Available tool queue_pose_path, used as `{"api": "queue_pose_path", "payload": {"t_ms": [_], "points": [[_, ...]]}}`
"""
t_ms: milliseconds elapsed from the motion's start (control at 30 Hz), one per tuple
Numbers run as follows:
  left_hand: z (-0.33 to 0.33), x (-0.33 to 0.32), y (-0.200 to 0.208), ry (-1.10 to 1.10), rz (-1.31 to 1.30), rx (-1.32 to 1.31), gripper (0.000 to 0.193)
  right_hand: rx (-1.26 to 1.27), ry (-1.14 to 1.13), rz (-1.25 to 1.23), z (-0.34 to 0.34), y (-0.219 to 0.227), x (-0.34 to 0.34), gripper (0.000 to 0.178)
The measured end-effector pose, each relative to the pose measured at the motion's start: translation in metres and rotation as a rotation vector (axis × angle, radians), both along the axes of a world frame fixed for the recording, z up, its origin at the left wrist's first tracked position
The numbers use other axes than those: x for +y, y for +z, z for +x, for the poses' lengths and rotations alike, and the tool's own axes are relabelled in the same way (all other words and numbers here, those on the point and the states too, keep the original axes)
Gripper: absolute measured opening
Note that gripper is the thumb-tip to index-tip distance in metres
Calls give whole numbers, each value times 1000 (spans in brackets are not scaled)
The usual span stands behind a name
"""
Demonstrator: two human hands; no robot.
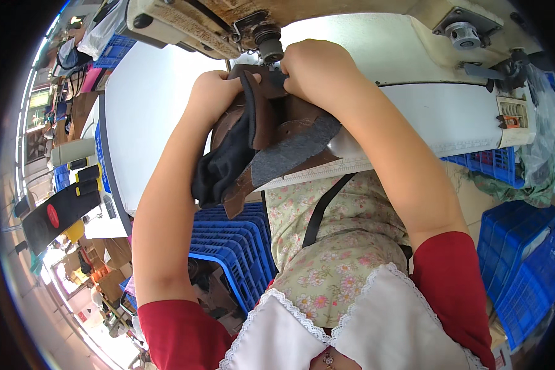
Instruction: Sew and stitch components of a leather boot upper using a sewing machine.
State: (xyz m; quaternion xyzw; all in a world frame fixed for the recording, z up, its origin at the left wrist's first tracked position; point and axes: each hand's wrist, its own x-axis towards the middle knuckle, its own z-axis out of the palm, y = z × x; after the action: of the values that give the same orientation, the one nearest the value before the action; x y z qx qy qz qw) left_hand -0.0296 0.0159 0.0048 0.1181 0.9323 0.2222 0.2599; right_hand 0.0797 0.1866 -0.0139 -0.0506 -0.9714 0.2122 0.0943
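A brown leather shoe upper (265,126), with black lining cloth and a grey fabric strip, lies folded under the needle end of a sewing machine (269,44). My left hand (219,92) pinches its left edge, the thumb resting on the leather. On the other side, close against the needle area, my right hand (317,69) is closed on the upper's right edge. The right fingertips are partly hidden. Loose flaps of leather and lining hang over the front edge of the white machine table (425,117), towards my lap.
Blue plastic crates stand below the table at left (237,237) and right (518,265). A ruler strip (327,171) runs along the table's front edge. The machine's handwheel side carries a round metal knob (462,36). Clear plastic bags (542,111) hang at the right.
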Motion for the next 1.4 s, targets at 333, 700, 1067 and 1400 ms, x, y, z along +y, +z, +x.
{"api": "queue_pose_path", "payload": {"t_ms": [333, 700, 1067, 1400], "points": [[-16, 5, -12, 8, 55, 26, 46, 60, -15, 5, -13, -7, 11, 14], [-24, 7, -6, -150, -112, 165, 54, -121, 48, 47, -26, 9, 16, 15], [-30, 1, -18, -85, -2, 106, 49, -234, 79, 36, -28, 14, 16, 16], [-28, 8, -16, 6, 86, 3, 54, -222, 30, 16, -31, 9, 19, 16]]}}
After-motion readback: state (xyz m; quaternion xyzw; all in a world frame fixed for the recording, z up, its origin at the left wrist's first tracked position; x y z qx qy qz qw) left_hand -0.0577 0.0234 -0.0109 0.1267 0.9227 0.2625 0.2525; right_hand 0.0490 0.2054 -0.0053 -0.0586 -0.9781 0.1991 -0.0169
